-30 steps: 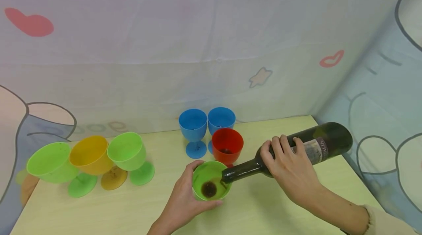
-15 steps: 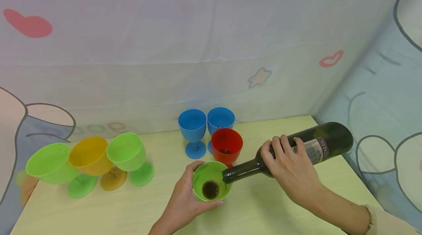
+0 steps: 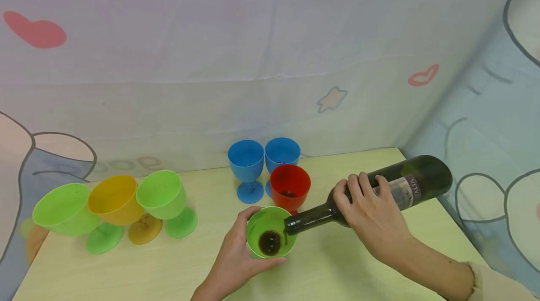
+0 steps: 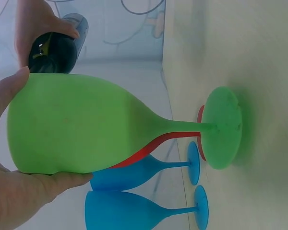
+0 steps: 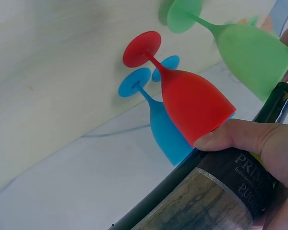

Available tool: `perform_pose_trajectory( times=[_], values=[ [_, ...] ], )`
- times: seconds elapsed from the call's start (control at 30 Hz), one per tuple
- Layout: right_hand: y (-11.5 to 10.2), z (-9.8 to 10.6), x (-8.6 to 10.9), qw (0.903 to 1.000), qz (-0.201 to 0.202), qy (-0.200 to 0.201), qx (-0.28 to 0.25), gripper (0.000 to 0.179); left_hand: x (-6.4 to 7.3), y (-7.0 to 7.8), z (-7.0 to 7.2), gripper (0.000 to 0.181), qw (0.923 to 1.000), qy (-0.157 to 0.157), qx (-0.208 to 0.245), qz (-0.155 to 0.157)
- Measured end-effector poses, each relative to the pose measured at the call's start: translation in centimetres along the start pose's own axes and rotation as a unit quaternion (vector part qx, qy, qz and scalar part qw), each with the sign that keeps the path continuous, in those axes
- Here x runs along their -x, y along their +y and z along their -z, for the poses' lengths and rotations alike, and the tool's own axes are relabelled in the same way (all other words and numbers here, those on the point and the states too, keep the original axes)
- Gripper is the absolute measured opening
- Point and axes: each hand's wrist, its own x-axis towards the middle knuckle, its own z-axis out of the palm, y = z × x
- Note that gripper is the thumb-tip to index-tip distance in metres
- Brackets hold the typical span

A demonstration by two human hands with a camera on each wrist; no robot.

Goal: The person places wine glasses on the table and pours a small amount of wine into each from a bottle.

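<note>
My left hand (image 3: 236,249) grips a green plastic goblet (image 4: 81,124) around its bowl near the rim, thumb on the near side and fingers on the far side. The goblet stands upright, its foot at the table. Dark liquid (image 3: 270,243) lies at the bottom of its bowl. In my right hand (image 3: 373,216) is a dark glass wine bottle (image 3: 426,179), held by its shoulder and tilted with the neck down to the left. The bottle's mouth overlaps the goblet's right rim, and a thin dark trickle runs from it into the bowl.
Just behind the held goblet stands a red goblet (image 3: 291,184) with dark liquid inside. Two blue goblets (image 3: 247,160) are at the back. Leftward on the table (image 3: 168,273) are two green goblets (image 3: 162,193) and a yellow one (image 3: 116,200). A printed cloth (image 3: 190,48) hangs behind.
The dark liquid in the green goblet has spread a little wider. Both hands and the bottle stay almost in place; the trickle at the bottle's mouth shows clearly now.
</note>
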Motion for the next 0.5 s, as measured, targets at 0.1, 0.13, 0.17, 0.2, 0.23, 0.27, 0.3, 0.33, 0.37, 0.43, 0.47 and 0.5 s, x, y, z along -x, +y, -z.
perform_pose_trajectory(
  times=[0.1, 0.13, 0.17, 0.2, 0.23, 0.27, 0.3, 0.33, 0.37, 0.43, 0.47, 0.5],
  values=[
    [0.01, 0.03, -0.01, 1.0000, 0.000, -0.001, 0.000, 0.062, 0.06, 0.06, -0.02, 0.088, 1.0000, 0.003, -0.002, -0.007],
    [0.01, 0.04, -0.01, 1.0000, 0.000, -0.002, 0.000, 0.062, 0.08, 0.07, -0.03, 0.088, 0.9999, 0.004, -0.003, -0.010],
    [0.01, 0.05, -0.01, 1.0000, 0.000, -0.001, 0.001, 0.062, 0.10, 0.10, -0.03, 0.088, 0.9999, 0.005, -0.004, -0.012],
    [0.01, 0.07, -0.01, 1.0000, 0.000, -0.002, 0.001, 0.062, 0.12, 0.13, -0.03, 0.088, 0.9999, 0.005, -0.004, -0.014],
    [0.01, 0.09, -0.01, 1.0000, 0.000, -0.004, 0.002, 0.062, 0.13, 0.16, -0.02, 0.088, 0.9999, 0.005, -0.004, -0.016],
    [0.01, 0.11, 0.00, 1.0000, 0.000, -0.005, 0.002, 0.062, 0.12, 0.19, -0.02, 0.088, 0.9999, 0.005, -0.003, -0.015],
    [0.00, 0.13, 0.00, 1.0000, 0.001, -0.006, 0.003, 0.062, 0.12, 0.20, -0.02, 0.088, 0.9999, 0.004, -0.002, -0.014],
    [0.01, 0.14, 0.01, 1.0000, 0.001, -0.007, 0.003, 0.062, 0.11, 0.20, -0.02, 0.088, 0.9999, 0.004, -0.002, -0.014],
    [0.01, 0.15, 0.01, 1.0000, 0.001, -0.007, 0.003, 0.062, 0.11, 0.22, -0.02, 0.088, 0.9999, 0.003, 0.000, -0.014],
    [0.04, 0.15, -0.01, 1.0000, 0.002, -0.007, 0.003, 0.061, 0.09, 0.22, -0.03, 0.088, 0.9999, 0.002, 0.001, -0.012],
    [0.06, 0.14, -0.03, 1.0000, 0.002, -0.005, 0.003, 0.060, 0.08, 0.20, -0.04, 0.088, 0.9999, 0.002, 0.001, -0.011],
    [0.07, 0.14, -0.05, 1.0000, 0.003, -0.004, 0.002, 0.060, 0.06, 0.18, -0.03, 0.088, 1.0000, 0.001, 0.001, -0.009]
  ],
)
